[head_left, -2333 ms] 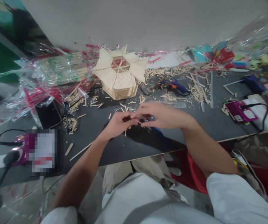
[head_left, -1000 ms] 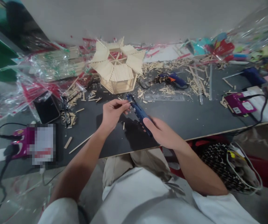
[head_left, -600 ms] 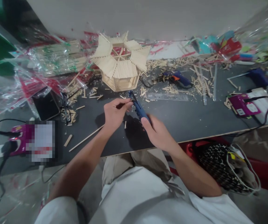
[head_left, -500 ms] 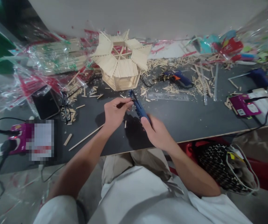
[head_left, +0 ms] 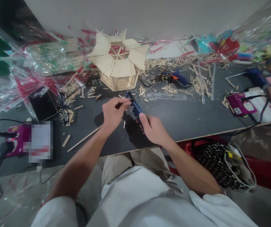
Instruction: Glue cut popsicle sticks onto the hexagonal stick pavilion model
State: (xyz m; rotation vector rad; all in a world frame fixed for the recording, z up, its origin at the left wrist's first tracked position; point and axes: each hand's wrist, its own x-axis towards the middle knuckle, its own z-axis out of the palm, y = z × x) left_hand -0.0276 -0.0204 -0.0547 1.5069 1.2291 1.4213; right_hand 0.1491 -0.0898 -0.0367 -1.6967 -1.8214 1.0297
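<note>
The work area is a dark table (head_left: 180,118) with a pale board edge, placed directly in front of the person's lap so that both forearms reach forward across the near edge and the hands meet over an open stretch of its surface. Beyond the hands, and well apart from them, stands a stick model (head_left: 118,75) with a six-sided fan of roof panels; this position appears to keep it out of the way of the hand work. Crumpled plastic wrap (head_left: 52,60) is heaped to the far left. Loose craft sticks (head_left: 197,82) are scattered to the far right, near a glue gun (head_left: 176,78) lying on its side and a see-through ruler (head_left: 166,96). A long stick (head_left: 84,137) lies on the table below the left forearm. The right hand (head_left: 153,129) is closed in a narrow grip on a blue tool (head_left: 135,107), with the thumb along its upper side. The tool is tilted so that its dark tip points away from the person and toward the left hand (head_left: 113,114), an angle that appears to bring the tip within reach of that hand. The left hand is also narrowly closed, its fingertips (head_left: 122,101) pinching a thin piece (head_left: 126,101) that is too small to identify, just beside the tool's tip; whether the two touch cannot be determined
</note>
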